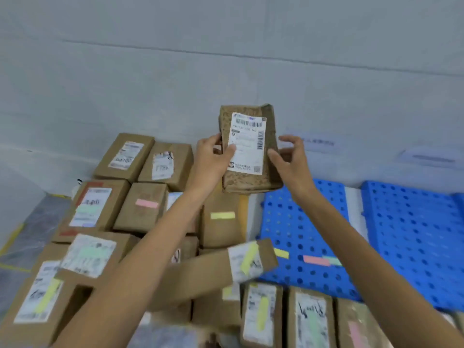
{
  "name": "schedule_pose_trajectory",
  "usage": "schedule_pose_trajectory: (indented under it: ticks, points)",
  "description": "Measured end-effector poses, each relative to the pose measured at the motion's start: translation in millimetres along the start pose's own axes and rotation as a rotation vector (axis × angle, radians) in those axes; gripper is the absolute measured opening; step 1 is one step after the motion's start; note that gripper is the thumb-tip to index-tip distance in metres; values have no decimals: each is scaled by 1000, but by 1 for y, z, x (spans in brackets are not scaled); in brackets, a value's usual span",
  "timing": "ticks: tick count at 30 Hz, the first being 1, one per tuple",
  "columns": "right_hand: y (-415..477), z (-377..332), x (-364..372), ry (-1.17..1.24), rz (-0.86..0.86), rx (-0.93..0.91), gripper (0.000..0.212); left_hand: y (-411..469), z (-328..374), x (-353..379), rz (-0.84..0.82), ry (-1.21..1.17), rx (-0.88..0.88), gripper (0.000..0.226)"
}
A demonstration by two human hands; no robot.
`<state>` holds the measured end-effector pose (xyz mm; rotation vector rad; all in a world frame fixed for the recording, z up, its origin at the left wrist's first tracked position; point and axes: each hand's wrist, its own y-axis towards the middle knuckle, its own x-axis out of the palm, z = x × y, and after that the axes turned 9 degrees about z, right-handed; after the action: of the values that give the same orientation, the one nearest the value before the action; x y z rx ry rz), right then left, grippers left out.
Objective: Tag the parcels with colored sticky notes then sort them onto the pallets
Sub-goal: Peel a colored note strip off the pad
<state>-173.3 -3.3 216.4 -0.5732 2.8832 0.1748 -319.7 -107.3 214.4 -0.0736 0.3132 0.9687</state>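
Your left hand point(216, 156) grips the labelled parcel point(251, 182) near the blue pallet point(301, 234); your right hand point(291, 159) is open beside it.

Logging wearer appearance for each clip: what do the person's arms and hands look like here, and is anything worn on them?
Both arms are bare as far as the frame shows: no sleeve reaches the left forearm or the right forearm. The left hand and right hand wear no gloves, and no watch, bracelet or ring shows. Blur could hide small details.
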Motion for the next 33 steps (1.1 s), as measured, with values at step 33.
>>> schedule_pose_trajectory:
  ticks: [33]
  points:
    - [-76,287,-212,-1082,-462,48,28,-265,-97,132,-196,354,-221,26]
